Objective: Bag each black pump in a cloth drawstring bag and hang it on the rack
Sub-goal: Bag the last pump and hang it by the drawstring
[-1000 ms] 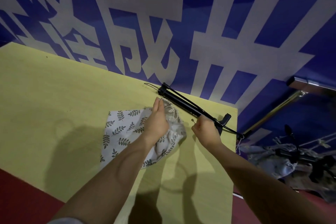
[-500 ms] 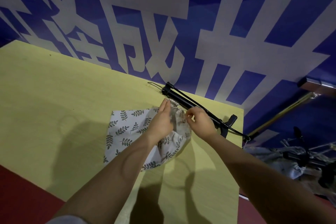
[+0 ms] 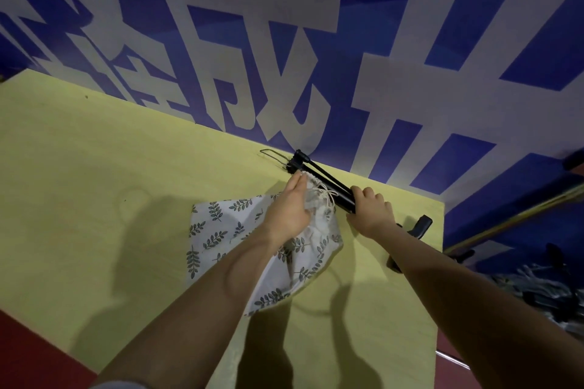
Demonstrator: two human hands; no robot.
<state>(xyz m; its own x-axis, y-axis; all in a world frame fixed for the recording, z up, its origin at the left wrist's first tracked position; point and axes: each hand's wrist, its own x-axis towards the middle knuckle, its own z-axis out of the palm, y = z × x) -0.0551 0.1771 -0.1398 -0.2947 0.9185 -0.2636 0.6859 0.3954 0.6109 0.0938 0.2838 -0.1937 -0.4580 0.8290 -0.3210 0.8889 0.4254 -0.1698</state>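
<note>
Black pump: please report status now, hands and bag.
Right hand grips black pump on table. Left hand holds bag mouth open. Pump not yet inside. Nothing blocking.

One black pump (image 3: 328,181), one leaf-print cloth drawstring bag (image 3: 221,227) and two bare hands, left (image 3: 289,213) and right (image 3: 371,211), on one yellow table (image 3: 94,183); far right, a blurred heap, uncountable.

- We cannot see the middle of the black pump (image 3: 328,181); the right hand (image 3: 369,211) covers it.
- The left hand (image 3: 289,210) hides the mouth of the cloth bag (image 3: 234,230).
- At the right edge, we make out only a dark, blurred heap (image 3: 537,287), cut off by the frame.
</note>
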